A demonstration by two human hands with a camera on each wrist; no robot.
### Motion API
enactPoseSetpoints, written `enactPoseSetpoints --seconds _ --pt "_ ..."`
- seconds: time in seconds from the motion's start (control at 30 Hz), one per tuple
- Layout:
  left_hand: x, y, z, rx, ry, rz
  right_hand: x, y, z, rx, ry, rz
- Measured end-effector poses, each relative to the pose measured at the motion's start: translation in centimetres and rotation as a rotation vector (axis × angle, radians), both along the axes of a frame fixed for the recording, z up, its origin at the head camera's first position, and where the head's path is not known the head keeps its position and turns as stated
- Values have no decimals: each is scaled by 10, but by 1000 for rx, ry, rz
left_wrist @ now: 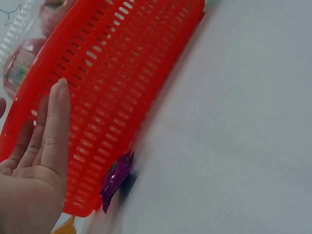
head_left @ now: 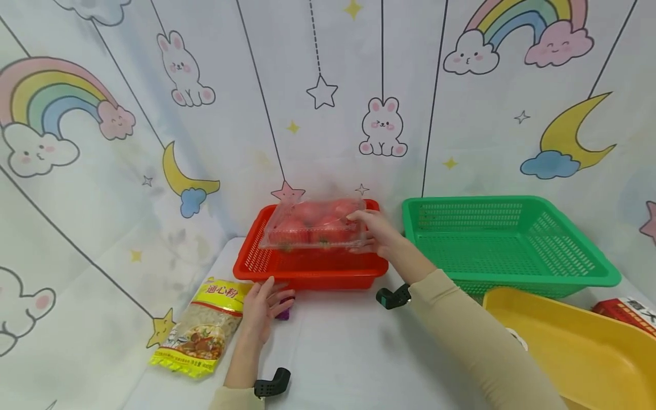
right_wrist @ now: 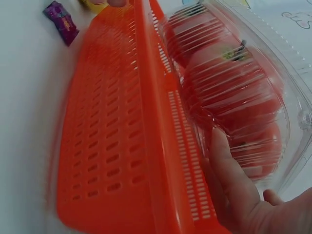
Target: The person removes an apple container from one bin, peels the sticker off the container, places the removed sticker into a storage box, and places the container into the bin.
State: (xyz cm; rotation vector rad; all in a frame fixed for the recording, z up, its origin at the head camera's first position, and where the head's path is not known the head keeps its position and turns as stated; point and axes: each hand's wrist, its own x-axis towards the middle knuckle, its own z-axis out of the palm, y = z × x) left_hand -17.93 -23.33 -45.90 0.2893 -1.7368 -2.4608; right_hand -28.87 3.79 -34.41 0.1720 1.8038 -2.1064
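Note:
My right hand (head_left: 373,232) grips the right end of a clear plastic box of tomatoes (head_left: 312,223), thumb on top and fingers beneath. The box is tilted over the red basket (head_left: 318,282), overlapping its opening in the head view. In the right wrist view, several red tomatoes (right_wrist: 229,83) show through the ribbed clear plastic. My left hand (head_left: 260,310) is at the basket's front left corner, fingers extended and holding nothing. Its straight fingers (left_wrist: 57,122) show in front of the basket's slotted wall (left_wrist: 114,92) in the left wrist view. A small purple packet (left_wrist: 117,180) lies against the basket's foot.
A yellow bag of pasta (head_left: 205,327) lies left of my left hand. To the right stands a green basket (head_left: 512,279), with a yellow tray (head_left: 574,353) before it and a red box (head_left: 625,314) at the far right. Behind rises a patterned cloth backdrop (head_left: 328,148).

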Motion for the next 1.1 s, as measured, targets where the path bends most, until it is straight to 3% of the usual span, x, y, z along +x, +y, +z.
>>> enactPoseSetpoints --seconds 0.37,0.6,0.87,1.1 --pt "-5 15 -3 212 8 125 -12 -19 -12 39 -10 4" --pt "-7 21 0 346 10 157 -20 -27 -20 77 -44 -3" --pt "-9 25 -1 388 20 186 -20 -32 -31 145 -51 30" --pt "-9 29 3 441 34 167 -19 -29 -41 170 -55 40"
